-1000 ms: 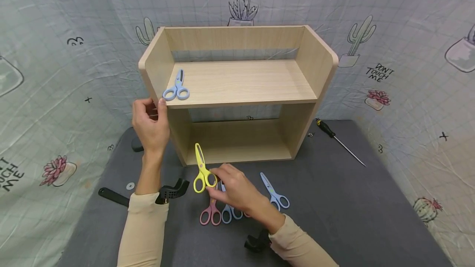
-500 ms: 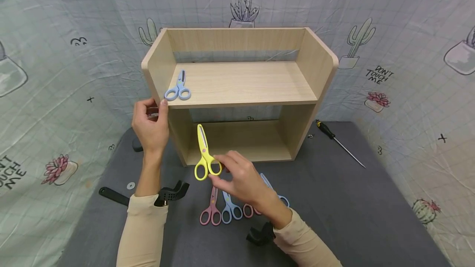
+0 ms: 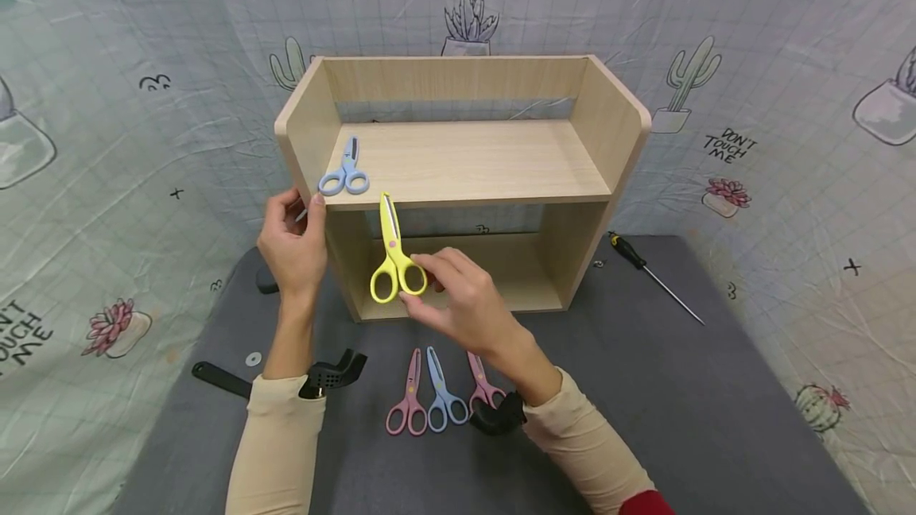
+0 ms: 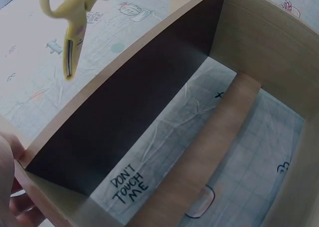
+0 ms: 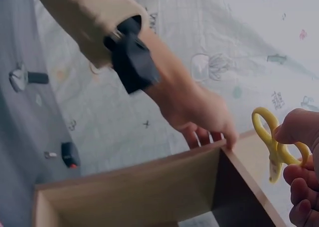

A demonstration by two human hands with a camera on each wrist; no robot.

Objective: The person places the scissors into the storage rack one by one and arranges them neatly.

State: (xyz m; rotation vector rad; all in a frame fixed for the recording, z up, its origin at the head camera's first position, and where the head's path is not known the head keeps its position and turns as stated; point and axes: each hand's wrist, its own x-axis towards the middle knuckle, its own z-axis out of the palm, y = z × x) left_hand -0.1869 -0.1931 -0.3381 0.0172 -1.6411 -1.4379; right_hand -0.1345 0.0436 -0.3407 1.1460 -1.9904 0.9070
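Thumb and fingers of my right hand (image 3: 465,300) pinch one finger loop of the yellow scissors (image 3: 390,241). Blades up, the scissors hang in front of the wooden shelf unit (image 3: 458,201), their tip overlapping the upper board's front edge in the head view. My left hand (image 3: 293,241) grips the unit's left side, thumb at the front edge by the upper board, fingers curled behind the panel. Light blue scissors (image 3: 350,167) lie on the upper board near that thumb. In the right wrist view the yellow scissors (image 5: 273,137) show between thumb and fingers.
On the dark table lie pink scissors (image 3: 408,404), blue scissors (image 3: 442,396) and more pink scissors (image 3: 483,380), partly covered by the right wrist's black camera mount (image 3: 498,415). A screwdriver (image 3: 651,272) lies right of the unit. At left are a black handle (image 3: 218,378) and a washer (image 3: 254,358).
My right hand has lifted the yellow scissors from low over the table up to the height of the upper board. The left hand keeps its grip on the unit's side.
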